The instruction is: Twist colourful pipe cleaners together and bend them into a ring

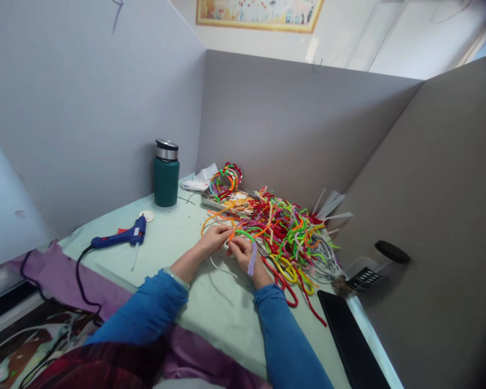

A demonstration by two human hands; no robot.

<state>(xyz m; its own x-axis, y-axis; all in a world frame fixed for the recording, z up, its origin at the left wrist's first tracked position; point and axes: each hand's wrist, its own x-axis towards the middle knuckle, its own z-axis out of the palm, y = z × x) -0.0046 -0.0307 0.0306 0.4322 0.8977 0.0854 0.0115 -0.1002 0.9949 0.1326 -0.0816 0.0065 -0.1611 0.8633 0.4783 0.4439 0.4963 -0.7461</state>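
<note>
My left hand (214,241) and my right hand (245,256) meet over the table, fingers pinched close together. Between them runs a fuzzy pipe cleaner strand (245,234) in orange, green and lilac. Its lilac end (252,259) hangs down over the back of my right hand. The fingertips partly cover where the colours join. An orange pipe cleaner (204,224) curves out beside my left hand, and a thin white one (223,269) lies on the table below. Just beyond my right hand spreads a big tangled heap of coloured pipe cleaners (295,227).
A blue glue gun (123,236) with its cord lies at left, near a round disc (147,215). Behind stand a green bottle (166,175) and a metal tray (214,204) of small pieces with a coloured ring bundle (225,181). A black slab (348,340) lies at right. Grey partitions enclose the table.
</note>
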